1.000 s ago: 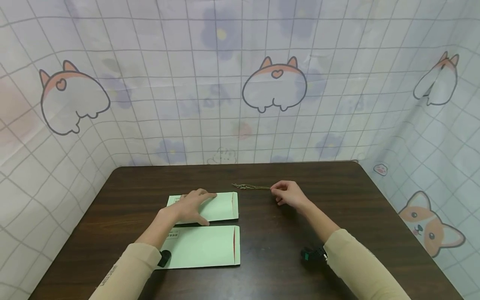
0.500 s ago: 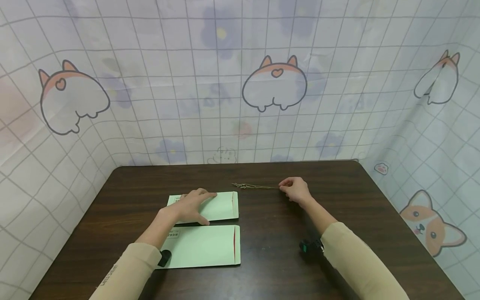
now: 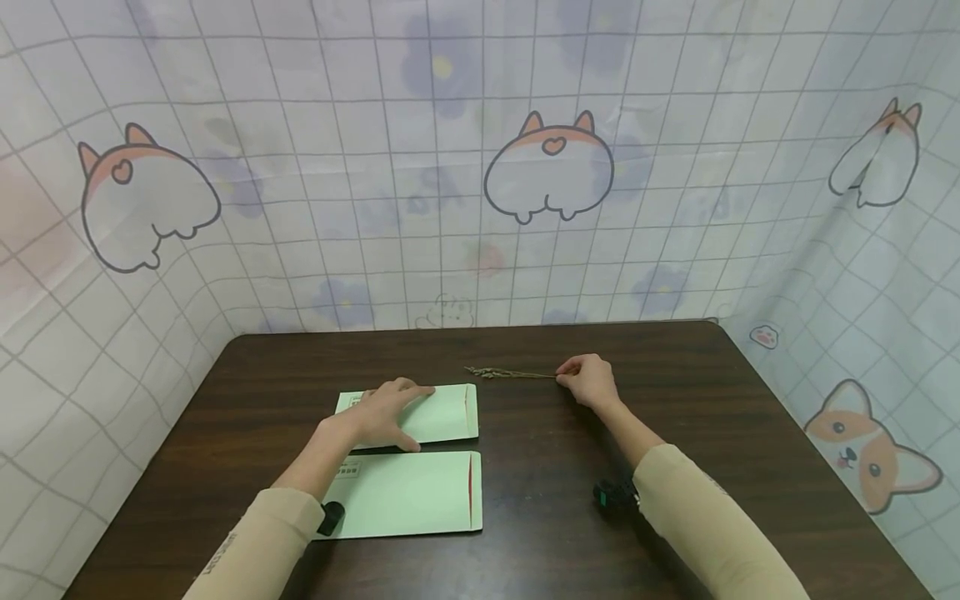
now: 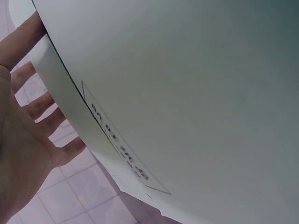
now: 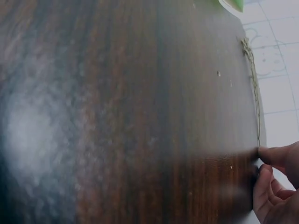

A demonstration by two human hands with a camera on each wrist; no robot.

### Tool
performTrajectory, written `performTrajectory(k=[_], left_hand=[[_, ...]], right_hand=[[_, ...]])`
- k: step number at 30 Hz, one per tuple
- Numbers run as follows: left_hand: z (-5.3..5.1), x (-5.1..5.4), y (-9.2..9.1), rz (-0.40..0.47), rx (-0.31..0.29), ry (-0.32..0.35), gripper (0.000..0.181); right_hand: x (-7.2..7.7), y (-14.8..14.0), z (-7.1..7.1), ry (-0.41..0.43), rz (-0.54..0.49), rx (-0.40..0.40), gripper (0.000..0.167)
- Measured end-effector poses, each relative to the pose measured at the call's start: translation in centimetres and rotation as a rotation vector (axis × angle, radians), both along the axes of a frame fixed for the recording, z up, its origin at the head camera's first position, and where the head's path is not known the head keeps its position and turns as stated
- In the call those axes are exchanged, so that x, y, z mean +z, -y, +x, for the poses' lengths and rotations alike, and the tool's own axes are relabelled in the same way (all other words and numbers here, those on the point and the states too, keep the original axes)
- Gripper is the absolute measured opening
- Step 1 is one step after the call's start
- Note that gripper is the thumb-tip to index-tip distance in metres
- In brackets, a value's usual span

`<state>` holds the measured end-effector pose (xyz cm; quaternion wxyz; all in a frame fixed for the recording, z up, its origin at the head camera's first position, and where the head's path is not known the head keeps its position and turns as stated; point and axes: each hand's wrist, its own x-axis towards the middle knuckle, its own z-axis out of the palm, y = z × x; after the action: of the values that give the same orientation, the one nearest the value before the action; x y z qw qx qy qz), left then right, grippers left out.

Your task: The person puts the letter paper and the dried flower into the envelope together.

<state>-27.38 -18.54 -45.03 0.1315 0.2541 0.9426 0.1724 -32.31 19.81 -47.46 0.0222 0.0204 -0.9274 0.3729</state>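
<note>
In the head view, the left hand (image 3: 378, 412) rests with spread fingers on the far pale green envelope (image 3: 442, 415); its thumb points toward the gap before the near envelope (image 3: 408, 492). The left wrist view shows the thumb and fingers of this hand (image 4: 25, 121) along the edges of the envelopes (image 4: 187, 116). Farther right, the right hand (image 3: 590, 381) pinches the thin stem end of a dried plant sprig (image 3: 502, 373), which lies on the table with its seedy tip to the left. Thumb and forefinger of the right hand (image 5: 278, 179) meet at the sprig's stem (image 5: 256, 98) in the right wrist view.
A dark wood table (image 3: 540, 483) carries everything. White gridded cloth (image 3: 420, 250) with cartoon dogs hangs behind and at both sides. Small black wrist cameras sit at the left (image 3: 331, 517) and right (image 3: 613, 493) cuffs. Each envelope has a red-edged flap on its right end.
The right hand has shifted right along the stem, so more of it shows, while the sprig's tip stays put. The left hand and both envelopes have stayed in place.
</note>
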Motion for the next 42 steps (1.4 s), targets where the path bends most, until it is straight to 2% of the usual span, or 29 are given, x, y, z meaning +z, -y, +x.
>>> performTrajectory(k=[6,11,23,33,38,42], left_hand=[[0.2,0.1,-0.2,0.009,0.000,0.005,0.093],[0.2,0.0,-0.2,0.013,-0.002,0.010,0.093],[0.3,0.1,-0.2,0.018,-0.003,0.009,0.093],[0.2,0.0,-0.1,-0.001,-0.003,0.003,0.094],[0.1,0.0,0.0,-0.001,-0.002,0.006,0.093],[0.1,0.0,0.1,-0.001,-0.004,0.003,0.093]], right_hand=[[0.0,0.3,0.0,0.024,0.083,-0.019,0.013],[-0.1,0.4,0.2,0.028,0.121,-0.002,0.013],[0.4,-0.8,1.4,-0.040,0.080,0.168,0.012],[0.9,-2.6,2.3,-0.004,0.097,0.292,0.012],[0.9,-2.9,2.5,0.022,0.085,0.325,0.011],[1.0,-2.8,2.7,0.007,0.102,0.350,0.010]])
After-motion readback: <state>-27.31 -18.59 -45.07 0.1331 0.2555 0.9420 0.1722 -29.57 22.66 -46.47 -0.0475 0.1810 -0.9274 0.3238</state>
